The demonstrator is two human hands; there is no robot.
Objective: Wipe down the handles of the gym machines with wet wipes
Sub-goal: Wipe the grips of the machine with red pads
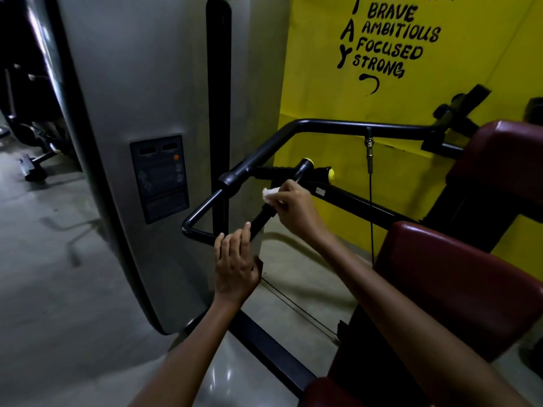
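A black gym machine arm (332, 124) bends down to a looped bar with two black grip handles tipped in yellow. My right hand (293, 205) holds a white wet wipe (269, 193) wrapped around the nearer slanted handle (261, 220), about halfway along it. My left hand (236, 264) is lower, fingers straight and pointing up, their tips touching the bottom end of the loop bar (196, 233). The second handle (273, 171), with its yellow cap (331, 173), lies just behind my right hand.
A tall grey weight-stack cover (141, 83) with a dark instruction plate (160, 177) stands left of the handles. Dark red seat pads (458, 274) sit on the right. A yellow wall (470, 54) with black lettering is behind. A thin cable (370, 201) hangs from the arm.
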